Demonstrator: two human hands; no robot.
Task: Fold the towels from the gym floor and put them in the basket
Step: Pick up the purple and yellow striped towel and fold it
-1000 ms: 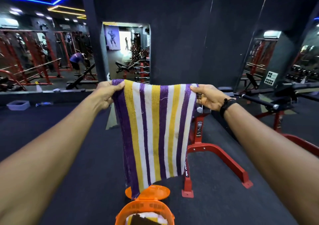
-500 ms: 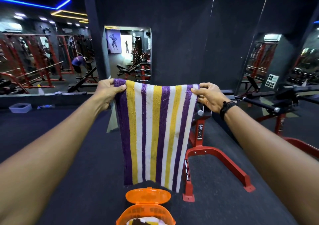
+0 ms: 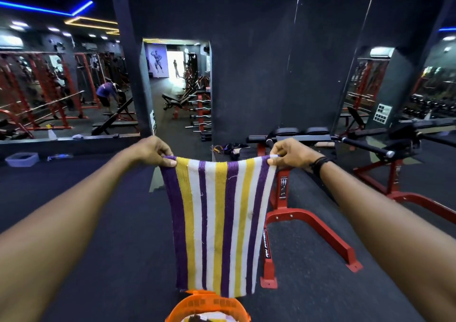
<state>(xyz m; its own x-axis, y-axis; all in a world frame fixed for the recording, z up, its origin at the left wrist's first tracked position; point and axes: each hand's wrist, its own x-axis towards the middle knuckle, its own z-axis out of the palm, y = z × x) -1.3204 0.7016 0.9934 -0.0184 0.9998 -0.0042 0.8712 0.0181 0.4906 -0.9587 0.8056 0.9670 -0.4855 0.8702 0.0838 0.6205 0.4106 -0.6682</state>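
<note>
A purple, yellow and white striped towel (image 3: 218, 225) hangs flat in front of me, held by its two top corners. My left hand (image 3: 154, 151) pinches the top left corner and my right hand (image 3: 291, 155) pinches the top right corner. Both arms are stretched forward. Directly below the towel's bottom edge stands an orange plastic basket (image 3: 209, 307) at the bottom of the view, with folded cloth showing inside it. The towel's lower hem hides part of the basket's open lid.
A red-framed weight bench (image 3: 308, 223) stands just right of the towel on the dark floor. A second red machine (image 3: 404, 173) is further right. Mirrors line the walls. A small grey tray (image 3: 22, 159) sits on the floor at far left.
Both hands have lowered the towel, so its bottom edge now reaches the basket's lid. The view has tilted down a little. The hold on both corners is unchanged.
</note>
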